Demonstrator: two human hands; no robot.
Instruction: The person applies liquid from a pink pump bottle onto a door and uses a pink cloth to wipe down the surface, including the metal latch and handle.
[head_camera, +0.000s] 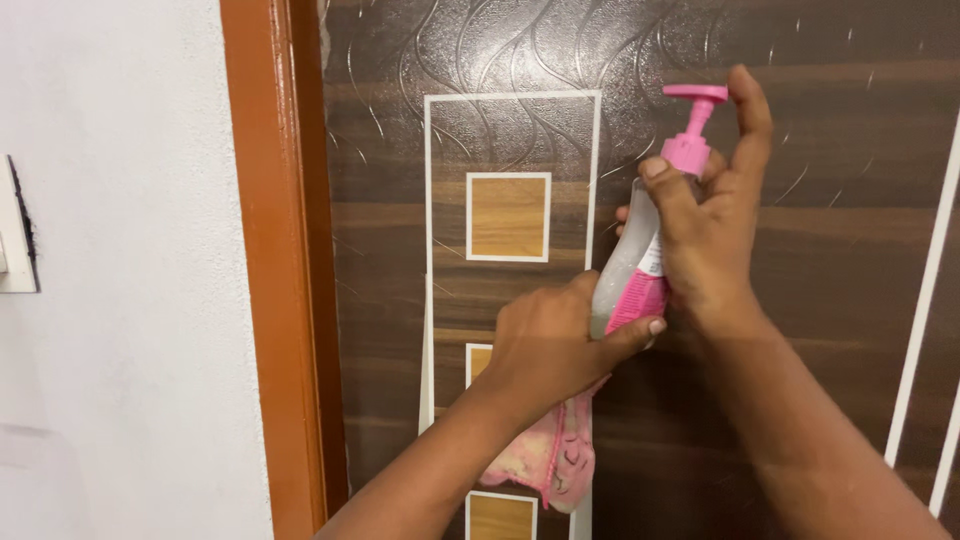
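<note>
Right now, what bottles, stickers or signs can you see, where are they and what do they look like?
Pump bottle: held up before the brown door by both hands, tall and clear, pink pump on top.
Label: on the bottle's lower half, pink with a white patch, partly hidden by fingers.
No signs or screens show.

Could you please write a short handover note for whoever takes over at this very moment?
Right hand: grips the pump bottle held up before the door, forefinger behind the pink pump head.
Left hand: holds a pink cloth against the door, thumb touching the bottle's base.
Done: bottle and cloth are both at the door, right of the white-lined panel strip.
Left: no wet patch or foam shows on the door; pumping and wiping look still to come.
</note>
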